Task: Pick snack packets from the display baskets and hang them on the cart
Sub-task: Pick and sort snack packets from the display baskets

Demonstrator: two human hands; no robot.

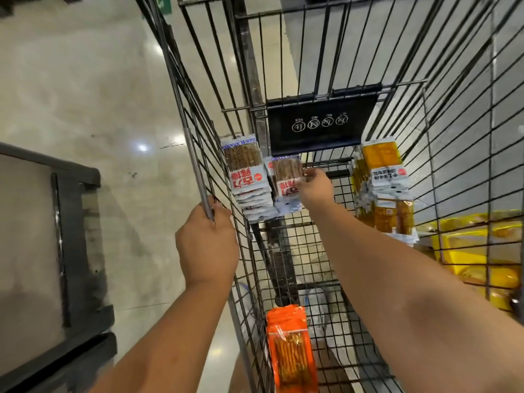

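Hanging step in hand. Right hand (313,185) pinches white snack packet (286,177) at cart (198,177) far wall, beside hung stack (246,177). Left hand (208,242) clamps cart's left rim. Next: seat packet on hook; hook not visible.

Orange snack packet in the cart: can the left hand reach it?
Probably not directly: left hand grips the wire cart's rim outside; the mesh wall stands between it and the orange snack packet.

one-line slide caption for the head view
Left hand grips the cart rim; right hand pinches a white snack packet beside a hung stack
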